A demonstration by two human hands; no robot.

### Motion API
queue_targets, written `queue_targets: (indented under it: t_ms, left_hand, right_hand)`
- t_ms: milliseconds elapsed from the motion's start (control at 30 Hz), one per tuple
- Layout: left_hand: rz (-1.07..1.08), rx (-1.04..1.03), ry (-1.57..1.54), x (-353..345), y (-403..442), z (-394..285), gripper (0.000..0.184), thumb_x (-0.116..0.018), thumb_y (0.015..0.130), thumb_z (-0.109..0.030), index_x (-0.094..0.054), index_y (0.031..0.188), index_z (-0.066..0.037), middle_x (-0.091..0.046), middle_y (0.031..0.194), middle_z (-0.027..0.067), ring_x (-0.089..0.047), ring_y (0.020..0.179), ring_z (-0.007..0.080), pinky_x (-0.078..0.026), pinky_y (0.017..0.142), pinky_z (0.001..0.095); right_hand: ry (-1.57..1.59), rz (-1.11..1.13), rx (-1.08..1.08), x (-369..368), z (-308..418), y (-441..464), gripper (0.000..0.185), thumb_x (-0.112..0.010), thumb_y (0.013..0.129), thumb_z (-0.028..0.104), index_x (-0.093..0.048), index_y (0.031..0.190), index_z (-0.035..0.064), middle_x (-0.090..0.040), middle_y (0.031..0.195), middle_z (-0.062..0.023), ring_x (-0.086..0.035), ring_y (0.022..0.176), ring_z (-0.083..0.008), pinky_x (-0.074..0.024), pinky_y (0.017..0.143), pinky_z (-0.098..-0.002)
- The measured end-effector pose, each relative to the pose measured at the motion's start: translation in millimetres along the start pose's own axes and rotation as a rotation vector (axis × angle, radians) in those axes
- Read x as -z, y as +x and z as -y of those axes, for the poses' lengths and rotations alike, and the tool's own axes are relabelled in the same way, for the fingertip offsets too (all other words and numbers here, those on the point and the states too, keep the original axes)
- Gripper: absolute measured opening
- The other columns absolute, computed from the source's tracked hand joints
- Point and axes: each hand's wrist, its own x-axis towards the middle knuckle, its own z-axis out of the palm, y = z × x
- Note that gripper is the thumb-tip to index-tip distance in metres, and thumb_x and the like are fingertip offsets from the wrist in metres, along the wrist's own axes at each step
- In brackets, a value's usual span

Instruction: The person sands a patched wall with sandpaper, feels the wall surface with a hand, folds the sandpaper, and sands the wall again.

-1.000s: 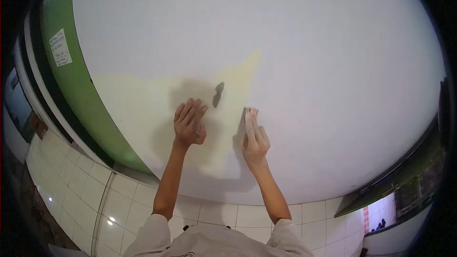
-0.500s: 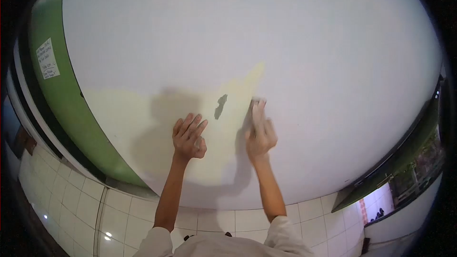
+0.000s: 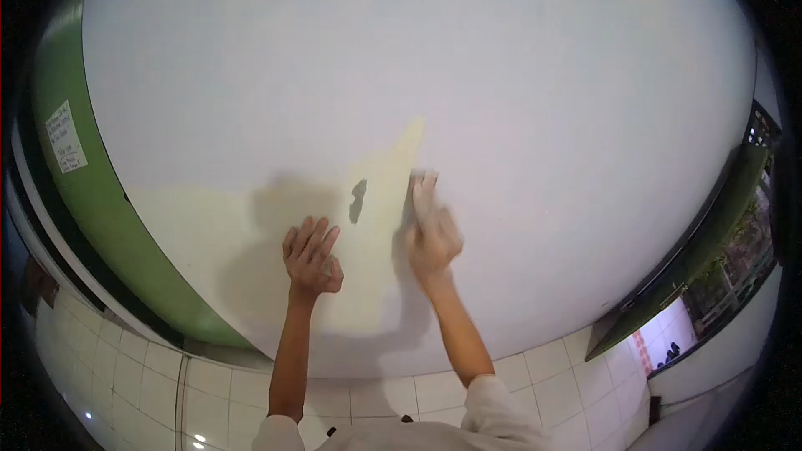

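A pale wall (image 3: 535, 117) fills most of the view, with a light yellow area (image 3: 192, 217) across its lower left. Within the yellow lies a small grey patch (image 3: 357, 200) of ragged outline. My left hand (image 3: 309, 260) rests against the yellow surface, just below and left of that patch, its fingers spread and nothing in it. On the yellow area's right border is my right hand (image 3: 434, 238), slightly blurred. Two of its fingers point up along the wall and the others are curled in. Whatever sits under those fingertips, if anything, is too hidden to name.
A green strip (image 3: 92, 192) borders the wall at left and carries a paper note (image 3: 66, 137) with handwriting. White floor tiles (image 3: 384, 397) run below. At right, a doorway (image 3: 668, 334) shows a bright tiled room beyond.
The whole view has shifted, so the wall's marks and both hands sit further left and mostly lower. My right hand stays along the yellow border; my left hand keeps its place beside the grey patch.
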Motion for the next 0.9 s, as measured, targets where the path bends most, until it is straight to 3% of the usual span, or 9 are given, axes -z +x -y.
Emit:
queue_targets:
  t_ms: [100,233,333,367,433,633,733,833,900]
  left_hand:
    - [0.003,0.001,0.007,-1.9,1.0,-0.2,0.048,-0.045,0.079,-0.028,-0.066,0.119,-0.013,-0.062,0.129,0.0074,-0.051,0.129,0.0274,-0.026,0.114,0.0439]
    - [-0.009,-0.004,0.001,-1.8,0.2,0.2,0.048,-0.045,0.079,-0.028,-0.066,0.12,-0.012,-0.062,0.129,0.0091,-0.05,0.129,0.0287,-0.026,0.114,0.0445]
    - [0.001,-0.012,0.007,-0.7,1.7,-0.8,0.049,-0.045,0.08,-0.028,-0.065,0.12,-0.011,-0.061,0.13,0.0098,-0.05,0.128,0.0296,-0.026,0.113,0.045]
    - [0.006,-0.013,0.005,0.3,-0.2,-1.1,0.049,-0.045,0.08,-0.028,-0.065,0.12,-0.011,-0.061,0.13,0.0098,-0.05,0.128,0.0296,-0.026,0.113,0.045]
    - [0.023,-0.012,0.007,0.2,-0.2,1.9,0.049,-0.045,0.08,-0.028,-0.065,0.121,-0.011,-0.061,0.131,0.0099,-0.05,0.128,0.0303,-0.027,0.113,0.0451]
    - [-0.001,-0.019,0.012,-3.3,-3.5,3.1,0.051,-0.047,0.078,-0.028,-0.064,0.123,-0.012,-0.061,0.131,0.0091,-0.052,0.127,0.0295,-0.027,0.112,0.0446]
    - [0.004,0.0,-0.013,-2.4,-2.9,2.5,0.051,-0.047,0.076,-0.026,-0.064,0.123,-0.013,-0.061,0.131,0.0088,-0.052,0.127,0.0291,-0.027,0.112,0.0444]
    - [-0.006,0.008,-0.028,-2.5,-1.5,1.2,0.052,-0.047,0.075,-0.025,-0.065,0.122,-0.014,-0.061,0.131,0.0086,-0.051,0.127,0.0286,-0.027,0.112,0.0442]
    - [-0.006,0.005,-0.023,-3.8,-1.2,1.9,0.052,-0.047,0.074,-0.025,-0.065,0.122,-0.014,-0.061,0.13,0.0085,-0.051,0.126,0.0285,-0.027,0.112,0.0441]
  right_hand:
    - [0.084,0.135,-0.084,13.3,4.1,-90.6,0.05,-0.054,0.07,-0.021,-0.066,0.115,-0.003,-0.065,0.115,-0.0242,-0.071,0.087,-0.0275,-0.05,0.061,-0.027]
    - [0.051,0.158,-0.075,14.3,1.0,-91.1,0.054,-0.053,0.066,-0.021,-0.066,0.116,-0.0023,-0.066,0.114,-0.023,-0.07,0.097,-0.0273,-0.0466,0.058,-0.028]
    - [0.088,0.006,-0.048,-1.2,2.7,6.9,0.065,-0.048,0.058,-0.021,-0.066,0.118,-0.0005,-0.066,0.118,-0.02,-0.064,0.068,-0.0206,-0.0424,0.053,-0.0279]
    - [0.085,0.007,-0.053,-6.7,-0.7,20.8,0.065,-0.048,0.058,-0.021,-0.066,0.118,-0.0005,-0.066,0.118,-0.02,-0.064,0.068,-0.0206,-0.0424,0.053,-0.0279]
    - [0.063,-0.071,0.084,-15.2,-7.4,41.6,0.065,-0.052,0.058,-0.015,-0.062,0.121,-0.0043,-0.065,0.119,-0.0208,-0.047,0.055,-0.017,-0.0396,0.05,-0.0276]
    - [0.074,0.102,-0.138,13.0,9.3,-79.9,0.057,-0.051,0.064,-0.022,-0.067,0.115,-0.003,-0.067,0.113,-0.0231,-0.066,0.071,-0.0248,-0.0459,0.057,-0.0259]
    - [0.087,0.058,-0.087,11.3,3.3,-96.1,0.058,-0.05,0.063,-0.023,-0.067,0.115,-0.0025,-0.067,0.113,-0.0231,-0.066,0.071,-0.0246,-0.0442,0.055,-0.026]
    - [0.062,0.038,-0.05,3.8,0.6,-41.3,0.058,-0.05,0.063,-0.023,-0.067,0.114,-0.0022,-0.067,0.113,-0.0222,-0.067,0.072,-0.0249,-0.0418,0.052,-0.0259]
    - [0.033,-0.077,0.052,-10.9,-4.6,13.1,0.059,-0.052,0.06,-0.017,-0.066,0.115,-0.0027,-0.067,0.116,-0.0214,-0.051,0.057,-0.017,-0.0397,0.048,-0.0266]
